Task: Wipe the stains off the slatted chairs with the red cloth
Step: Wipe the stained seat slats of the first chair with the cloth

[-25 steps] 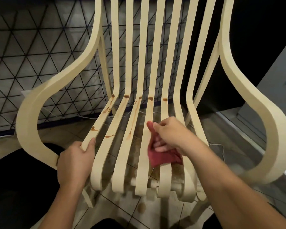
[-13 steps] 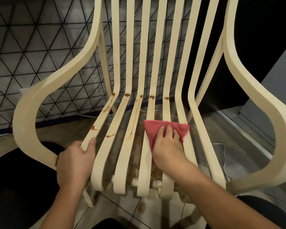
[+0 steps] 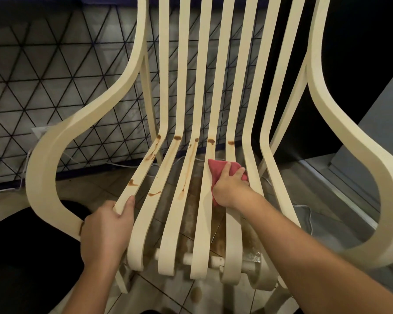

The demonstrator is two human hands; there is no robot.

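Cloth (image 3: pixel 216 170): red, soft, rumpled; it lies across the middle seat slats under the right hand (image 3: pixel 230 191); that hand rests flat on it, fingers extended forward, pressing it down; one fold hangs into the gap beside the palm.

Chair (image 3: pixel 46 159): cream, matt finish; narrow curved slats run from back to seat and curl under at the front edge; broad looped armrests stand outside each hand.

Stains (image 3: pixel 187 173): brown; a row of blots at the seat bend, just beyond the cloth; streaks and drips run down the slats between the two hands.

Left hand (image 3: pixel 104 232): it grips the outer slat (image 3: pixel 143 171) near the front, thumb on top, fingers wrapped beneath; the hands are well apart.

Floor (image 3: pixel 93 189): tiled; brownish marks show under the seat. Panel (image 3: pixel 55 75): dark wire in triangles, beyond the left hand. Cable (image 3: pixel 307 214): white, thin, on the floor beyond the right forearm.
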